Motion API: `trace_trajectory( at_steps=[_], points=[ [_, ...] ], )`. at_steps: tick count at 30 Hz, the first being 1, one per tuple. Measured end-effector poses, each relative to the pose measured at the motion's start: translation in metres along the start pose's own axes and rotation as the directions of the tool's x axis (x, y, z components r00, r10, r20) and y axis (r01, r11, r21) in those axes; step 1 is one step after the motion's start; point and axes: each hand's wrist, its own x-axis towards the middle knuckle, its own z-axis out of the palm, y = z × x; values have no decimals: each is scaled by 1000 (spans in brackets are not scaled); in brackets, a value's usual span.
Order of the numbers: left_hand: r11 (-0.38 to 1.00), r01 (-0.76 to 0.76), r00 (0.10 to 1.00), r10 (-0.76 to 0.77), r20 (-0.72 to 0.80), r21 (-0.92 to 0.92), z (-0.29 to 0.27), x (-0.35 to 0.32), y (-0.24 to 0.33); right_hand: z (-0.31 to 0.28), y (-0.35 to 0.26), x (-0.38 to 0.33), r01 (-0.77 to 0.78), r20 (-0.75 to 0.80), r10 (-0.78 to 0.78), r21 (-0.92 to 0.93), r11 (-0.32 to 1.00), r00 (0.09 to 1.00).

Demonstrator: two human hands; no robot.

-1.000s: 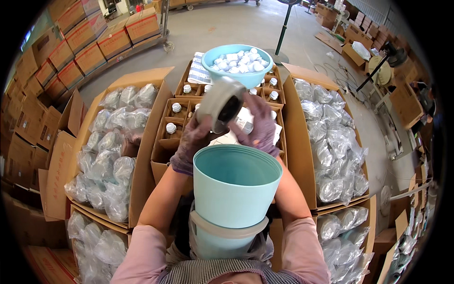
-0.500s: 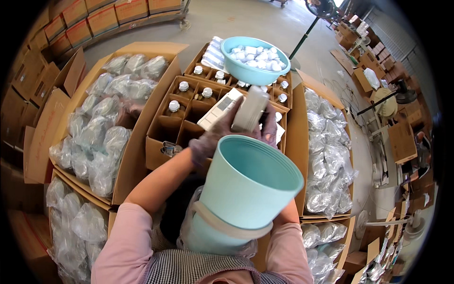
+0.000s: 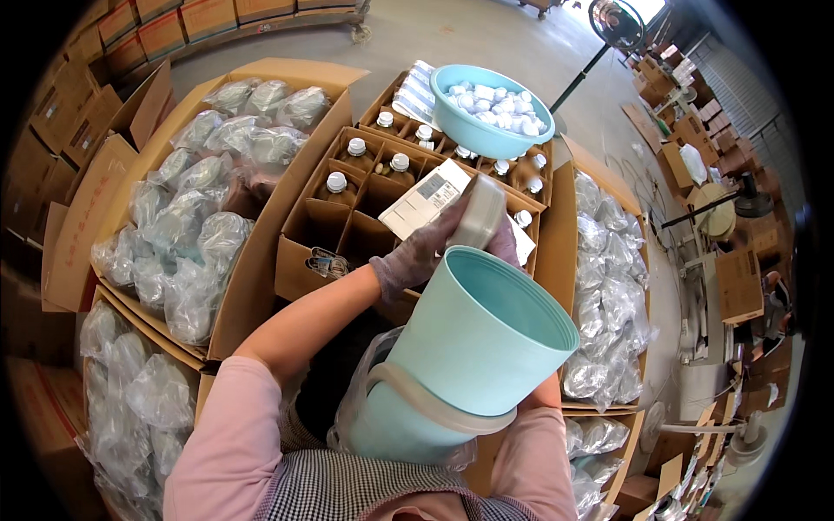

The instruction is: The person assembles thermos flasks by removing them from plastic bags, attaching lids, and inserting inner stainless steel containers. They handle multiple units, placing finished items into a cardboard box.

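Note:
Both my hands, in thin purple gloves, hold a grey, translucent, rounded block-like object (image 3: 480,214) whose exact kind I cannot make out. My left hand (image 3: 410,265) is closed on its left side. On the other side, my right hand (image 3: 505,243) grips it, its lower part hidden behind a teal bucket (image 3: 486,347). The bucket, tilted and girded by a grey band, stands close against my body, with its open top just below the hands. Beyond my left hand a white printed box (image 3: 426,198) lies across a divided carton (image 3: 300,260) that holds white-capped bottles (image 3: 337,184).
A light blue basin (image 3: 491,135) of small white pieces sits on the far carton beside a striped cloth (image 3: 415,94). Large cartons of plastic-wrapped items flank me, left (image 3: 187,217) and right (image 3: 608,286). A stand fan (image 3: 615,24) rises behind.
The held object has tilted and come slightly closer to the bucket's rim. My hands have shifted with it. The whole view has swung a little, moving the surroundings rightward.

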Motion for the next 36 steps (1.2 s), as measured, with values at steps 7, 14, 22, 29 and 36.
trace_trajectory(
  at_steps=[7,14,22,29,36],
  points=[
    [979,87,994,-98,56,184,-49,-15,-63,-8,41,27,-128,-14,148,-586,800,989],
    [197,689,510,-815,-274,698,-138,-52,-172,30,56,28,-242,-4,462,-856,457,887],
    [430,523,754,-636,-164,736,-173,-42,-158,-14,9,19,-177,-122,128,-620,765,984],
    [872,234,897,-23,-442,430,-240,29,65,-21,-29,9,-504,202,507,643,577,838],
    [853,329,648,-515,-560,-404,-173,56,158,-80,-55,12,46,-17,-123,971,236,992]
  ],
)
